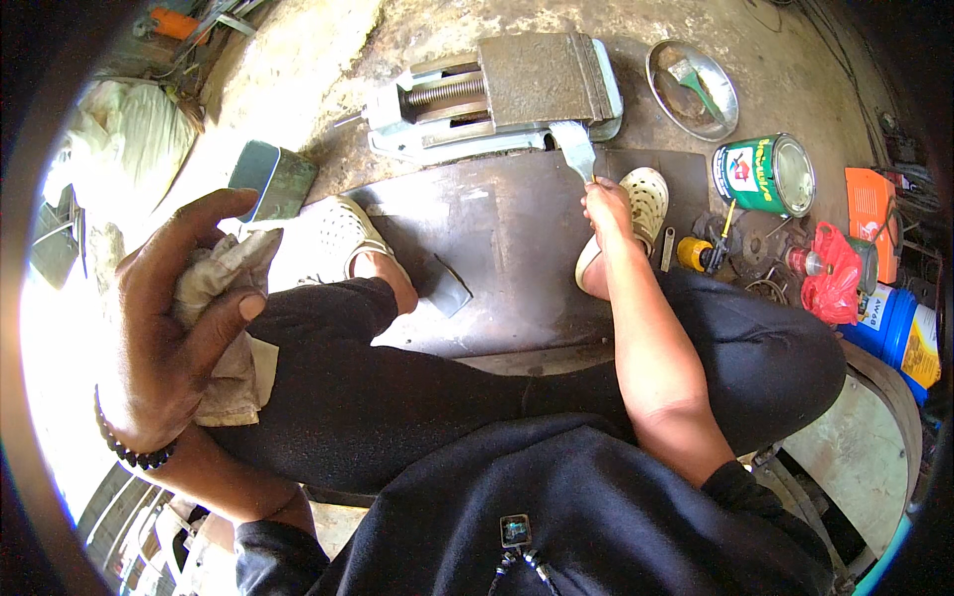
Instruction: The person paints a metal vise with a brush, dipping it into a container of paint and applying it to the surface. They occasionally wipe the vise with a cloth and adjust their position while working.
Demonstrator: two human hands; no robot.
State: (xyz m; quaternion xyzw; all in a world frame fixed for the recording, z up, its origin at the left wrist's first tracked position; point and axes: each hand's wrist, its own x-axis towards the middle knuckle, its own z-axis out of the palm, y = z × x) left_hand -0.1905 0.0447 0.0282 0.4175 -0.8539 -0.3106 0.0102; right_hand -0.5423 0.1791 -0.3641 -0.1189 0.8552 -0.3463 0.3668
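My right hand point(608, 207) is closed round the handle of a paintbrush point(576, 149) with pale blue-white bristles. Those bristles lie against the near edge of a machine vise point(497, 94), whose frame is light blue and whose screw and wide plate look bare or dirty. Raised at the left, my left hand point(164, 318) curls round a crumpled grey-beige rag point(224, 283). Under the vise's near side a dark metal sheet point(487, 248) lies on the floor between my feet.
To the right stand a green paint can point(765, 176), a round metal dish point(661, 65) holding another brush, a yellow-handled tool point(693, 253), a red plastic bag point(833, 273) and a blue bucket point(889, 333). A green-grey box point(273, 179) sits at the left near a white sack point(134, 134).
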